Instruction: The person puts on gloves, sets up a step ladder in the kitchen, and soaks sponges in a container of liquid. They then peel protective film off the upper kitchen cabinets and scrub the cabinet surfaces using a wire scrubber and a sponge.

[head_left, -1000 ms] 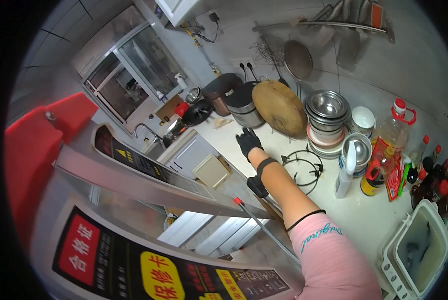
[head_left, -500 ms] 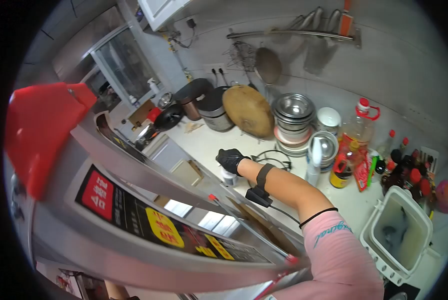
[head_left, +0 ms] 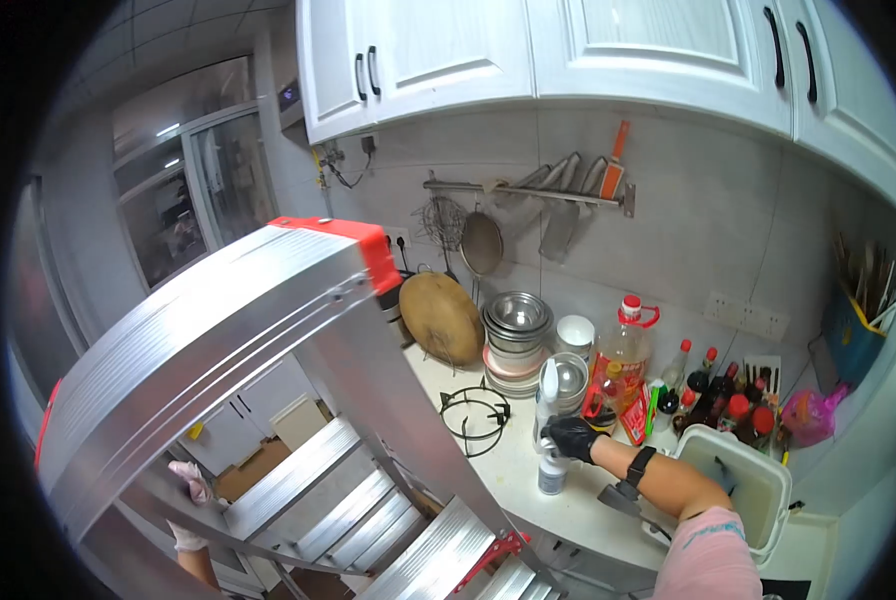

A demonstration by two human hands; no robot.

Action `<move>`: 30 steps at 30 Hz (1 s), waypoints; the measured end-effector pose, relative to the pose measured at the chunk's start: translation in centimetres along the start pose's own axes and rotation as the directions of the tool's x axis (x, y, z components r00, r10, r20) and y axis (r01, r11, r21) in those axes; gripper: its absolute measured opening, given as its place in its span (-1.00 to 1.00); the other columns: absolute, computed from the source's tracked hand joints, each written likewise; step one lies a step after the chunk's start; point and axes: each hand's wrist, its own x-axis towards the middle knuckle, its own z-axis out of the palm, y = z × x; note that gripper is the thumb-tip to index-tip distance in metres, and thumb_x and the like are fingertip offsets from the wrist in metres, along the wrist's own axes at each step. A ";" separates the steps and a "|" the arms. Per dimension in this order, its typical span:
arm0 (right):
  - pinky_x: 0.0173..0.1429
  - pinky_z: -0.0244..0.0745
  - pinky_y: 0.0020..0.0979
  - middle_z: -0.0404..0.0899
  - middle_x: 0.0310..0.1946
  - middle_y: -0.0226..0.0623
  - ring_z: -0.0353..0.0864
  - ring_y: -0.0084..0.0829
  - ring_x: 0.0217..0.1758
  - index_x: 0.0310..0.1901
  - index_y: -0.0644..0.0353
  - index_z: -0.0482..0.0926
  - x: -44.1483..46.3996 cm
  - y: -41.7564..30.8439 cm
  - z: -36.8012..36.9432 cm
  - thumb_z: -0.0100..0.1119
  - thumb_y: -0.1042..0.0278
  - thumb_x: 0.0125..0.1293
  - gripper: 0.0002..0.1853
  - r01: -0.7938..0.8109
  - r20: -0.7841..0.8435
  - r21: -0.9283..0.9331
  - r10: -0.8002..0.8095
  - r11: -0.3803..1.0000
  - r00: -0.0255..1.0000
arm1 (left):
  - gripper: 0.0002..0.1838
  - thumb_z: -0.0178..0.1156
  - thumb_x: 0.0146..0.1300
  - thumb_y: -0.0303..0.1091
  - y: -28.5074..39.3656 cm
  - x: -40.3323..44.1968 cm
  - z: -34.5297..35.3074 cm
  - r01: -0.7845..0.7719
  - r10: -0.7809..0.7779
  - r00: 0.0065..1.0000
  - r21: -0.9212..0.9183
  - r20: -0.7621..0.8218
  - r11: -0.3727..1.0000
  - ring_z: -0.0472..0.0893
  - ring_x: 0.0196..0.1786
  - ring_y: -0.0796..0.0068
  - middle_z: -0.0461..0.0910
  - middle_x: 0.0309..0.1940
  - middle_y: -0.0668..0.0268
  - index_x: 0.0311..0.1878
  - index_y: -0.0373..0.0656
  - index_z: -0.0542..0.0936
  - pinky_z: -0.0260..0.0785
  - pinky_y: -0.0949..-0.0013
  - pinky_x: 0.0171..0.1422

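Note:
My right hand [head_left: 574, 438], in a black glove, is closed around the top of a small white bottle [head_left: 552, 474] with a label. The bottle is upright at the front of the white counter [head_left: 513, 490]. Just behind it stands a tall pale bottle [head_left: 549, 395]. At the lower left, my left hand [head_left: 188, 538] wears a white glove and is partly hidden by a rail of the metal ladder [head_left: 343, 320]. Above that rail shows a crumpled pinkish-white shape [head_left: 192, 480]; whether it is glove or cloth is unclear. My left fingers cannot be made out.
Stacked metal bowls [head_left: 517, 318], an oil jug [head_left: 624, 345], several sauce bottles [head_left: 738, 405] and a white tub [head_left: 780, 490] crowd the counter. A pot-stand ring [head_left: 474, 418] lies left of the bottle. White cabinets [head_left: 658, 50] hang overhead; the ladder fills the left.
My right hand and the white bottle have moved right along the counter, from left of the pot-stand ring to near the oil jug. The view has tilted up, and my left glove has come into sight.

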 end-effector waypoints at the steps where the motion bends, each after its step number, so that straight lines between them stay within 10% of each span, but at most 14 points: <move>1: -0.27 0.48 -0.20 0.56 -0.41 -0.07 0.59 -0.10 -0.29 -0.35 0.10 0.55 -0.5 1.1 -0.1 0.14 0.42 -0.06 -0.83 -0.025 0.029 0.022 0.024 0.999 0.999 | -0.56 0.00 0.22 0.09 0.0 0.2 0.2 -0.007 0.007 1.000 0.023 -0.013 1.000 0.20 -0.67 0.69 0.21 -0.67 0.47 -0.25 -0.17 0.35 0.01 0.61 -0.62; 2: -0.28 0.48 -0.20 0.57 -0.41 -0.09 0.60 -0.12 -0.30 -0.36 0.08 0.56 -1.3 1.3 -0.4 0.14 0.42 -0.06 -0.84 -0.057 0.059 0.049 0.054 0.997 0.997 | -0.51 0.01 0.19 0.15 0.3 0.4 0.5 -0.010 0.011 1.000 0.047 -0.017 0.999 0.19 -0.69 0.68 0.21 -0.70 0.46 -0.26 -0.18 0.34 0.01 0.60 -0.64; 3: -0.31 0.47 -0.19 0.58 -0.43 -0.11 0.61 -0.12 -0.33 -0.38 0.06 0.57 -1.9 1.6 -0.6 0.14 0.42 -0.05 -0.86 -0.151 0.097 0.035 0.147 0.988 0.984 | -0.83 0.18 0.19 -0.39 1.4 0.4 0.4 0.061 -0.053 0.995 -0.080 0.090 0.995 0.28 -0.46 0.73 0.30 -0.44 0.45 -0.28 -0.18 0.38 0.13 0.62 -0.41; 11: -0.13 0.46 -0.22 0.56 -0.22 -0.11 0.57 -0.19 -0.14 -0.03 0.01 0.53 -3.2 -0.6 0.2 0.21 0.32 -0.05 -0.57 -0.222 -0.191 -0.068 0.206 0.973 0.960 | -0.81 0.20 0.18 -0.43 -1.0 0.3 -1.0 0.025 -0.018 0.997 -0.092 0.069 0.995 0.30 -0.44 0.71 0.34 -0.41 0.42 -0.22 -0.23 0.41 0.12 0.66 -0.44; 13: 0.04 0.38 -0.14 0.51 -0.10 -0.09 0.46 -0.11 0.03 0.13 -0.04 0.43 -3.8 -3.5 -1.9 0.30 0.24 -0.12 -0.36 -0.216 -0.325 -0.230 0.135 0.949 0.936 | -0.50 0.01 0.26 0.01 -3.2 0.5 -2.0 -0.023 0.008 0.998 -0.250 -0.062 0.968 0.42 -0.48 0.55 0.42 -0.53 0.32 -0.06 -0.33 0.37 0.24 0.57 -0.46; 16: 0.12 0.33 -0.13 0.47 -0.03 -0.02 0.42 -0.07 0.08 0.14 0.03 0.40 -4.6 -7.7 -4.0 0.30 0.22 -0.09 -0.35 -0.245 -0.512 -0.043 0.189 0.969 0.838 | -0.50 0.00 0.27 -0.01 -4.3 1.2 -2.0 -0.020 0.003 0.998 -0.290 -0.060 0.957 0.43 -0.44 0.53 0.43 -0.50 0.30 -0.04 -0.34 0.37 0.26 0.56 -0.41; 18: 0.13 0.36 -0.23 0.52 -0.05 -0.09 0.48 -0.12 0.02 0.10 0.13 0.42 -5.4 -11.8 -4.2 0.20 0.23 0.11 -0.51 -0.184 -0.500 0.417 0.393 0.890 0.772 | -0.50 0.00 0.27 -0.01 -4.8 1.6 -1.3 -0.012 -0.004 0.999 -0.313 -0.050 0.950 0.44 -0.42 0.52 0.45 -0.47 0.29 -0.03 -0.34 0.36 0.27 0.55 -0.38; 22: 0.21 0.28 -0.40 0.50 0.03 -0.18 0.45 -0.38 0.12 0.16 0.28 0.34 -8.6 -22.3 -7.8 -0.09 0.34 0.37 -0.63 0.086 -0.337 0.890 0.519 0.447 0.786 | -0.50 0.00 0.27 -0.03 -5.7 2.1 -1.4 0.018 -0.025 1.000 -0.367 -0.015 0.930 0.46 -0.37 0.49 0.47 -0.42 0.27 0.00 -0.35 0.36 0.29 0.54 -0.31; 24: 0.25 0.23 -0.41 0.43 0.09 -0.15 0.40 -0.36 0.15 0.25 0.29 0.22 -10.3 -26.6 -8.1 -0.10 0.30 0.37 -0.54 0.023 -0.281 0.897 0.529 0.442 0.800 | -0.49 0.00 0.28 -0.03 -6.4 3.0 -1.9 0.048 -0.051 0.999 -0.392 0.004 0.919 0.47 -0.34 0.48 0.48 -0.39 0.25 0.02 -0.35 0.35 0.30 0.53 -0.28; 26: 0.28 0.20 -0.39 0.38 0.12 -0.16 0.37 -0.35 0.16 0.31 0.26 0.11 -10.7 -28.8 -7.0 -0.05 0.23 0.36 -0.45 -0.026 -0.511 0.605 0.412 0.796 0.755 | -0.49 -0.01 0.28 -0.04 -7.1 3.2 -2.5 0.095 -0.086 0.996 -0.408 0.040 0.908 0.48 -0.31 0.46 0.49 -0.37 0.24 0.03 -0.35 0.35 0.31 0.52 -0.24; 30: 0.20 0.27 -0.36 0.45 0.01 -0.10 0.43 -0.29 0.07 0.18 0.25 0.26 -10.4 -29.0 -6.9 0.06 0.00 0.27 -0.41 -0.128 -0.158 0.896 0.574 0.425 0.804 | -0.49 -0.01 0.28 -0.06 -9.0 5.8 -3.2 0.201 -0.166 0.979 -0.444 0.116 0.873 0.50 -0.26 0.44 0.51 -0.32 0.22 0.06 -0.36 0.34 0.33 0.51 -0.18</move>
